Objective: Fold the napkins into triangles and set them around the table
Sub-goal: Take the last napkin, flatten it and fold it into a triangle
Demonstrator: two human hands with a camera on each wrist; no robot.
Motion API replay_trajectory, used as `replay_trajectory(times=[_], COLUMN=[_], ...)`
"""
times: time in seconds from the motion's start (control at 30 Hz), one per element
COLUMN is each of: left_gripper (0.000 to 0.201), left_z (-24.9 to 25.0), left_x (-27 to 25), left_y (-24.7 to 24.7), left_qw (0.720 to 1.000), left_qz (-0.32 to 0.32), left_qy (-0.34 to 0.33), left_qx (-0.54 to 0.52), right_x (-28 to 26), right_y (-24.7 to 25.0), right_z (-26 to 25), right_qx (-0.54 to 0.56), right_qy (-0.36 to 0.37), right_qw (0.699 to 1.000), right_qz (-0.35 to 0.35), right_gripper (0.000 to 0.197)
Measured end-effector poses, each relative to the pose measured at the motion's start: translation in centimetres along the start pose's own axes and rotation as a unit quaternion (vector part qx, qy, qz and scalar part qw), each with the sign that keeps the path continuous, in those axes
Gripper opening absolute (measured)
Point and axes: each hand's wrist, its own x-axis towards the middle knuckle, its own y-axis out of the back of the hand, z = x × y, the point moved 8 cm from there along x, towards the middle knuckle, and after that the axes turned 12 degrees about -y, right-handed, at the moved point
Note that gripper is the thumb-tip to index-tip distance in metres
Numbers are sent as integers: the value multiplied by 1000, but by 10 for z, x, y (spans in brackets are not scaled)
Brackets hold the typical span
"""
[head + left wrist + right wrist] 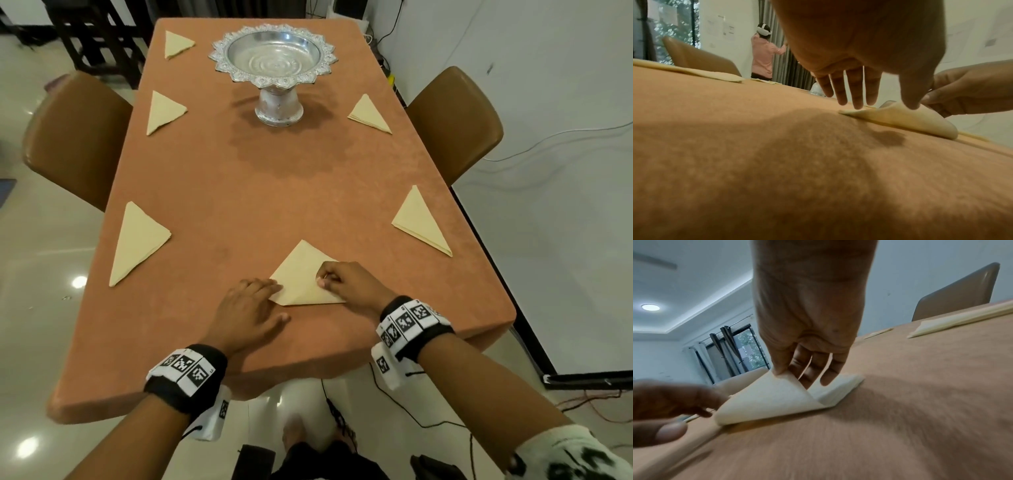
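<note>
Altogether six napkins (305,277), one silver bowl (274,56)

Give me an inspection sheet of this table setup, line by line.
Surface: orange tablecloth covers the table.
Job's things: five folded napkins lie along the sides, three left, two right; a sixth napkin at the near end is mid-fold.
Clutter: silver pedestal bowl at the far centre.
Hands: left hand presses straight fingers on the sixth napkin's corner; right hand pinches its folded-over layer.
Cables: wires on the floor.
Surroundings: brown chairs on both sides.
</note>
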Motion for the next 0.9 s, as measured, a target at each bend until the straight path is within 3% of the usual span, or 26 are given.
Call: replay_trajectory(times=[0.07, 0.17, 0.3, 0.37, 0.43, 0.53, 0.63, 0.9], left_gripper=[53, 24, 14, 12, 11, 9, 8, 11], left_z=[-7, -18, -37, -42, -44, -45, -47, -53], left_x=[7, 16, 17, 17, 18, 18, 18, 17], left_y=[-3, 0, 5, 4, 3, 1, -1, -1], left_qw=[999, 995, 976, 968, 965, 961, 958, 944], left_qz=[-5, 41, 96, 102, 104, 111, 120, 133], left_qy=[28, 75, 158, 179, 188, 201, 215, 263], left_qx=[-15, -43, -113, -140, -151, -156, -146, -147], right_x=[21, 48, 59, 57, 56, 56, 58, 59], right_y=[10, 18, 18, 18, 19, 21, 21, 19], right_z=[1, 5, 9, 16, 25, 35, 40, 36], right_qx=[18, 53, 228, 260, 199, 80, 64, 38], right_qy=[-39, -85, -132, -149, -145, -142, -150, -172], right_qw=[999, 995, 964, 953, 968, 987, 985, 973], right_qz=[-11, -14, -33, -50, -47, 0, 62, 149], right_gripper=[14, 16, 19, 24, 29, 19, 8, 11])
